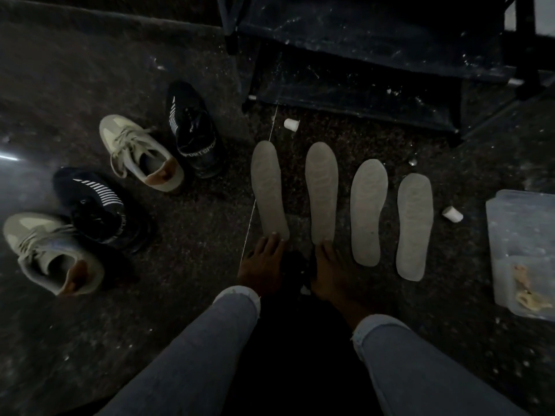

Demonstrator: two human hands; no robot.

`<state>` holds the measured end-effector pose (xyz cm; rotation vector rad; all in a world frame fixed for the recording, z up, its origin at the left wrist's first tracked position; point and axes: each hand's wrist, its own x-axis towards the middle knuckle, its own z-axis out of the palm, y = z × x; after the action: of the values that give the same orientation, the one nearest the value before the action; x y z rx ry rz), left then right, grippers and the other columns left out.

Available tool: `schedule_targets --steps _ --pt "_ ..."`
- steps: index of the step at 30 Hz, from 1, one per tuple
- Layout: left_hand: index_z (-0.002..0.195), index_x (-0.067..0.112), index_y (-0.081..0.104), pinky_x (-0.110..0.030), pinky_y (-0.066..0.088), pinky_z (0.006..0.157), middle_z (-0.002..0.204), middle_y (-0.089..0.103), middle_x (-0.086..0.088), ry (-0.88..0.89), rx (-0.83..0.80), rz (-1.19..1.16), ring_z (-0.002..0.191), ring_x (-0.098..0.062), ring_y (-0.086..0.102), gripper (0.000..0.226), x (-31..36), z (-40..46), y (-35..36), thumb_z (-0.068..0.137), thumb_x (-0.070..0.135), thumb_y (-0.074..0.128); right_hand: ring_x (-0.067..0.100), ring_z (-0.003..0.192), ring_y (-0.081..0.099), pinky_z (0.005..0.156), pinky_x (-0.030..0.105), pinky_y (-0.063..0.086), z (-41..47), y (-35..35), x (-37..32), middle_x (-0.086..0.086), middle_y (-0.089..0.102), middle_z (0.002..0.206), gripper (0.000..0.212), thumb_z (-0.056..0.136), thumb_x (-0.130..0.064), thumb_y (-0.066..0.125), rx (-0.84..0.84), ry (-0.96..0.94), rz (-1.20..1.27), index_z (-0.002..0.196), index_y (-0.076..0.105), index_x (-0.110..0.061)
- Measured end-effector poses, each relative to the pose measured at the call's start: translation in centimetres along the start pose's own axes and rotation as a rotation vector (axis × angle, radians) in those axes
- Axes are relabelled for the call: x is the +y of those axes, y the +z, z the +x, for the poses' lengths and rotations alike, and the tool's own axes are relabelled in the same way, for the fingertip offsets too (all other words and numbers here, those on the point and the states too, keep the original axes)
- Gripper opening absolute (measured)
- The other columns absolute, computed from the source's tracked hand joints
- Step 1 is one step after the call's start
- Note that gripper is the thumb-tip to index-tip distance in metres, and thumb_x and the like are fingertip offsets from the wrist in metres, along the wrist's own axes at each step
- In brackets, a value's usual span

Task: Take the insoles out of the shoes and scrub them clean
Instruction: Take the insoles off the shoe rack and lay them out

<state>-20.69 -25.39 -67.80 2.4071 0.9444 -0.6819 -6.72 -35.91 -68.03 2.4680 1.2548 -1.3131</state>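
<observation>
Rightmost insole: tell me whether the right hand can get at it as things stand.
Probably yes, though neither hand is in view. The rightmost insole lies flat on the floor, uncovered and apart from its neighbour; the right foot stands by another insole.

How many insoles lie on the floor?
4, in a row right of the shoes: first insole, second insole, third insole, fourth insole. None appear hidden.

Four insoles (341, 202), pale grey, matt, faintly embossed pattern. Floor (195, 259) dark, rough, speckled. Pale shoes (141, 154), woven cloth with cloth laces; black shoes (193, 130) partly glossy, white printed stripes. Right: tub (522, 253), translucent plastic, cloudy. Trouser legs (192, 355), grey denim, frayed hems. Far: dark stand (360, 55), dusty, scuffed
</observation>
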Motion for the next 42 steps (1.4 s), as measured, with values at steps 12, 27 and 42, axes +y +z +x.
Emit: schedule_targets --steps 12,27,42 --pt "0.152 0.020 0.009 -0.047 0.021 0.116 0.161 0.000 -0.002 0.037 0.029 0.008 0.148 -0.027 0.005 0.070 1.3 -0.5 -3.0 0.095 0.045 0.041 0.034 0.141 0.024 0.111 0.045 0.032 -1.1 -2.7 -1.1 0.009 0.015 0.158 0.067 0.091 -0.030 0.055 0.134 -0.024 0.042 0.149 0.023 -0.015" --pt "0.153 0.011 0.013 -0.046 0.023 0.114 0.159 0.011 -0.009 0.222 0.332 0.123 0.144 -0.030 0.016 0.071 11.3 -4.7 -16.1 0.094 0.029 0.049 0.034 0.128 0.043 0.106 0.039 0.035 -12.2 -19.9 0.4 0.017 0.047 0.138 0.047 0.093 -0.023 0.054 0.437 -0.193 0.010 0.135 0.043 -0.004" --pt "0.154 0.016 0.006 -0.048 0.025 0.112 0.161 -0.002 -0.003 0.410 0.380 0.235 0.147 -0.026 0.008 0.075 28.2 -9.0 -20.1 0.094 0.032 0.049 0.034 0.127 0.043 0.105 0.042 0.040 -23.3 -23.8 11.8 0.016 0.045 0.139 0.061 0.083 -0.020 0.059 0.604 -0.128 0.044 0.139 0.037 -0.006"
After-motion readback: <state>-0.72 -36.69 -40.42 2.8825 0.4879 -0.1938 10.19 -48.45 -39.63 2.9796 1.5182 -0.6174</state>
